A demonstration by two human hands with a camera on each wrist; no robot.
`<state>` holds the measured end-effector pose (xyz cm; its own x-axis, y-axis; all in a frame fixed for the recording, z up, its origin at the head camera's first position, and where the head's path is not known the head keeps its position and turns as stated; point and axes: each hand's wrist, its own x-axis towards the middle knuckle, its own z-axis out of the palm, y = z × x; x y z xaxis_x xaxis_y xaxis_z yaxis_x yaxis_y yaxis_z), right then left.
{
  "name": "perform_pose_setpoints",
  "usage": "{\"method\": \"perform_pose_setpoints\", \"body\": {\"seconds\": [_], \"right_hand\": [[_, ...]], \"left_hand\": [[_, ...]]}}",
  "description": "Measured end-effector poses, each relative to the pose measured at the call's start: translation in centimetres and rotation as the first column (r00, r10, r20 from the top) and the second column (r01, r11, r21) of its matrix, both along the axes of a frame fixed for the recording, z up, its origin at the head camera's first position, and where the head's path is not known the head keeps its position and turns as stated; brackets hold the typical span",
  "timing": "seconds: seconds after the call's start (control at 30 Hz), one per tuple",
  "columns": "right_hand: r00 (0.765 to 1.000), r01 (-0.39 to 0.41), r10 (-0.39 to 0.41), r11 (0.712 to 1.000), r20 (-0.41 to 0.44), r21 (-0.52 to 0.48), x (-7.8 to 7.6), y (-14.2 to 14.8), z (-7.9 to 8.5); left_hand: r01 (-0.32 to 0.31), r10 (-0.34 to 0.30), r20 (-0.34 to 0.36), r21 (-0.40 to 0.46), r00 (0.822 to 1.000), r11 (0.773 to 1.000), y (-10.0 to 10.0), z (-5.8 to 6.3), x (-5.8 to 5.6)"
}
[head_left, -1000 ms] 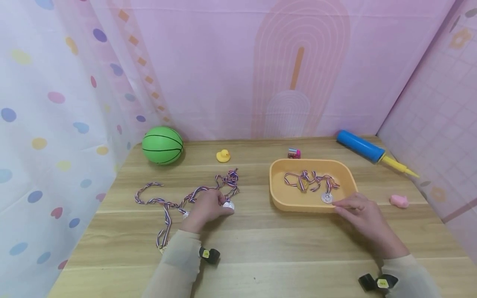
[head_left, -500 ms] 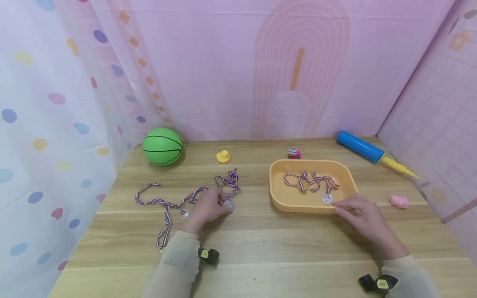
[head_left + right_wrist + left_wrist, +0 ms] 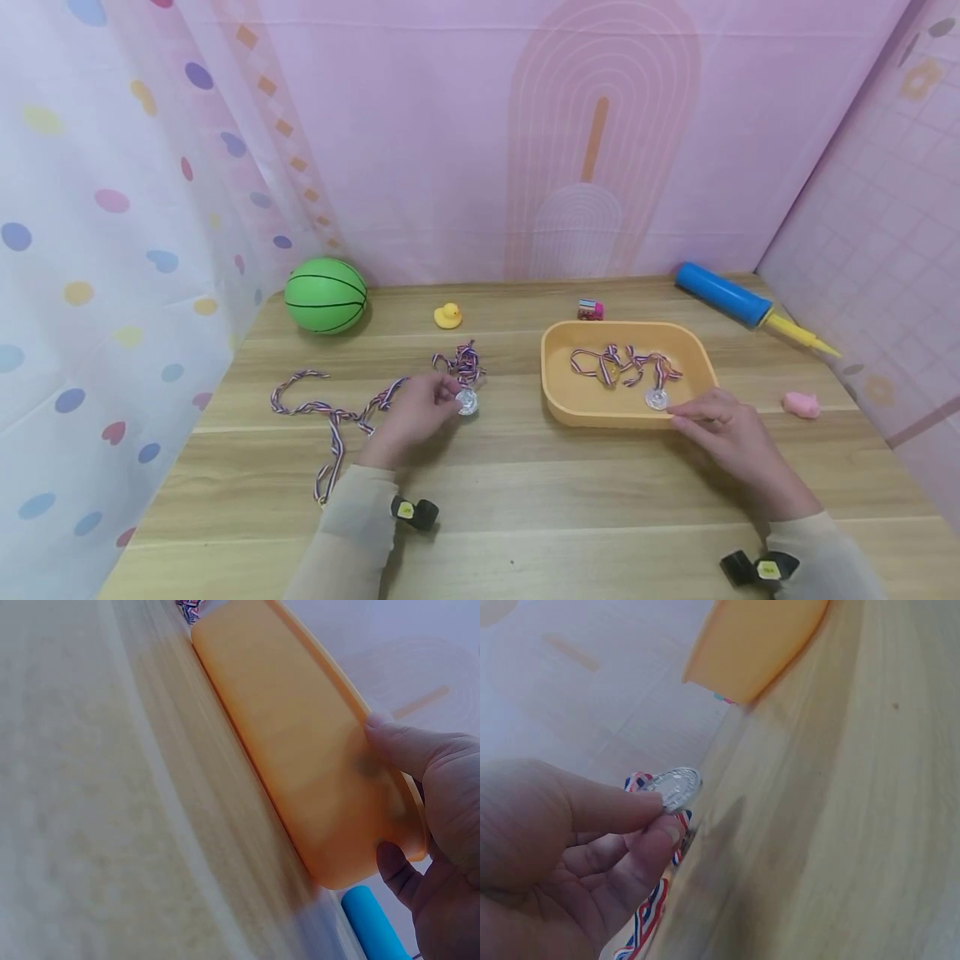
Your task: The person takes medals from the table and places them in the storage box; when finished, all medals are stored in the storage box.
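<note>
My left hand [image 3: 420,412] pinches a silver medal [image 3: 676,787] between thumb and fingers, close over the table. Its red, white and blue ribbon [image 3: 465,365] trails behind the hand in a tangled bunch. To the left of the hand, more striped ribbons [image 3: 303,407] lie loose, and a gold medal [image 3: 322,502] shows partly beside the sleeve. My right hand [image 3: 731,446] grips the near right corner of an orange basin [image 3: 292,742], thumb at the rim. Inside the basin lie a silver medal [image 3: 657,400] and a gold medal [image 3: 611,373] with their ribbons.
Along the back of the table [image 3: 525,500] are a green ball [image 3: 326,296], a yellow rubber duck [image 3: 448,316] and a small pink toy vehicle [image 3: 590,310]. A blue and yellow hand pump [image 3: 723,295] lies at the back right, with a pink pig toy [image 3: 801,405] nearer.
My left hand has raised the silver medal slightly and moved it a little away from me, drawing its ribbon toward the bunch. The right hand stays on the basin.
</note>
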<state>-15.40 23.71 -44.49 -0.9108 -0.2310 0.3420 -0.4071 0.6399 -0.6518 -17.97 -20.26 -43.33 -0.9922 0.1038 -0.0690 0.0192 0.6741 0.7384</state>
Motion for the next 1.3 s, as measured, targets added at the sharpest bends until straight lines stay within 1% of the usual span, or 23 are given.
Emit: {"method": "perform_pose_setpoints", "body": {"seconds": [0.1, 0.2, 0.3, 0.4, 0.5, 0.57, 0.63, 0.73, 0.9, 1.0, 1.13, 1.3], "right_hand": [[1.0, -0.001, 0.001, 1.0, 0.0, 0.007, 0.0, 0.0, 0.0], [1.0, -0.001, 0.001, 1.0, 0.003, 0.014, 0.0, -0.1, 0.1], [1.0, -0.001, 0.0, 1.0, 0.014, 0.015, 0.0, -0.1, 0.2], [0.999, -0.002, 0.002, 1.0, 0.036, 0.011, -0.1, -0.2, 0.3], [0.999, -0.004, 0.004, 1.0, 0.045, 0.011, -0.1, -0.2, 0.4], [1.0, -0.01, 0.01, 1.0, 0.024, 0.015, -0.1, -0.3, 0.4], [1.0, -0.012, 0.012, 1.0, 0.005, 0.021, 0.0, -0.3, 0.5], [1.0, -0.012, 0.013, 0.999, -0.01, 0.031, 0.0, -0.4, 0.5], [1.0, -0.007, 0.007, 1.0, 0.011, 0.028, -0.1, -0.3, 0.4], [1.0, -0.009, 0.009, 1.0, 0.009, 0.023, -0.1, -0.2, 0.3], [1.0, -0.017, 0.017, 1.0, -0.019, 0.013, -0.1, -0.1, 0.1], [0.999, -0.02, 0.02, 1.0, -0.032, 0.006, 0.0, 0.0, 0.0]], "left_hand": [[-0.017, 0.018, -0.009, 0.052, 1.0, 0.998, 0.2, 0.6, 0.1], [-0.029, 0.029, 0.001, 0.115, 1.0, 0.993, 0.4, 1.4, 0.3], [-0.043, 0.041, 0.018, 0.195, 0.999, 0.98, 0.7, 2.3, 0.5], [-0.051, 0.047, 0.02, 0.273, 0.999, 0.961, 1.2, 3.2, 0.6], [-0.051, 0.051, 0.011, 0.299, 0.999, 0.953, 1.9, 4.4, 0.6], [-0.043, 0.045, 0.001, 0.31, 0.999, 0.95, 2.3, 5.1, 0.7], [-0.029, 0.036, -0.017, 0.322, 0.999, 0.946, 2.7, 5.8, 0.7], [-0.003, 0.022, -0.049, 0.354, 0.999, 0.935, 3.2, 6.9, 0.8], [0.045, -0.009, -0.097, 0.372, 0.995, 0.927, 4.4, 8.7, 1.0], [0.068, -0.032, -0.101, 0.377, 0.994, 0.924, 5.4, 9.7, 1.1], [0.107, -0.07, -0.105, 0.407, 0.992, 0.907, 6.7, 10.9, 1.1], [0.169, -0.123, -0.136, 0.425, 0.983, 0.889, 8.5, 11.9, 0.7]]}}
